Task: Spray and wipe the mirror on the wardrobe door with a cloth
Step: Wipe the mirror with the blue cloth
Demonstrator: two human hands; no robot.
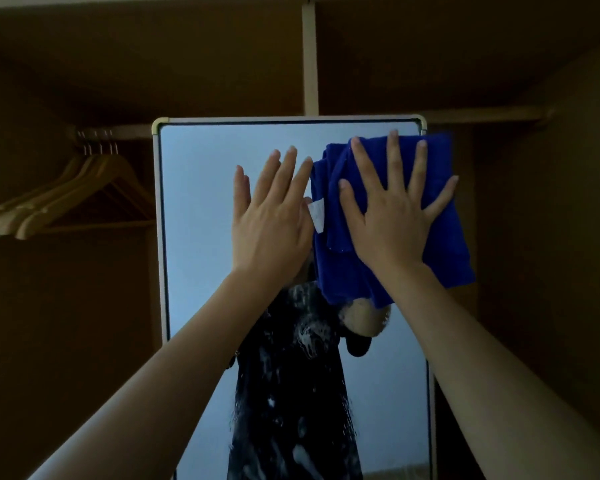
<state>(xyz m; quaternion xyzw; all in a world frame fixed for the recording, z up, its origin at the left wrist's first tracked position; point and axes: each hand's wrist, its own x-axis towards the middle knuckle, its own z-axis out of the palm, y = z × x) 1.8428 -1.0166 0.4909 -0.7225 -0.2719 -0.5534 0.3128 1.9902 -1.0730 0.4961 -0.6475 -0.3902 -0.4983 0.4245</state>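
Observation:
A tall mirror (198, 237) in a pale frame stands upright in front of me inside the open wardrobe. My right hand (392, 216) lies flat with fingers spread on a blue cloth (347, 271), pressing it against the mirror's upper right corner. The cloth hangs partly past the frame's right edge and has a small white label on its left side. My left hand (271, 223) rests flat with straight fingers on the glass just left of the cloth. White foamy spray marks (309, 337) streak the glass lower down, over a dark reflection. No spray bottle is in view.
Several wooden hangers (66, 199) hang on a rail at the left, inside the dark wardrobe. A pale vertical divider (309, 60) rises above the mirror and a shelf edge (482, 116) runs to the right.

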